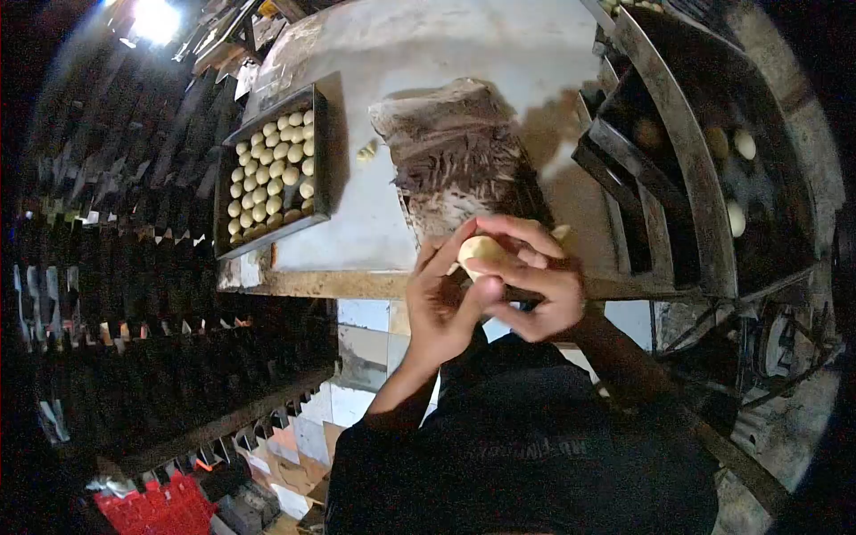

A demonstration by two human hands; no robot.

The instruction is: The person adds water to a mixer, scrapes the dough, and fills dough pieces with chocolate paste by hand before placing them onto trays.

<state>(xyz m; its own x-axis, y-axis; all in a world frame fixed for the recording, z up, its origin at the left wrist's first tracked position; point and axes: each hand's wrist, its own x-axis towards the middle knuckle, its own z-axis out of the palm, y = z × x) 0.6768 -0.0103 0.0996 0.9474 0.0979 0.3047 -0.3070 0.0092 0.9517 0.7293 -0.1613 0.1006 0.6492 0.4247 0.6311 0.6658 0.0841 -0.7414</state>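
Observation:
My left hand [441,294] and my right hand [539,281] meet in front of my chest, above the table's near edge. Between them is a pale, rounded dough ball [480,253]; the fingers of both hands curl round it and partly cover it. Just beyond my hands lies a dark brown, crumbly mass [459,160] on what looks like a worn sheet, its near end partly hidden by my fingers. A small pale piece of dough [560,234] shows beside my right fingers. Another scrap of dough [366,152] sits left of the brown mass.
A metal tray [319,160] with rows of dough balls stands at the table's left. Dark metal trays [660,169] are stacked on the right, the largest holding a few balls. Dark slatted racks [116,178] fill the left side. A red crate [160,508] is at lower left.

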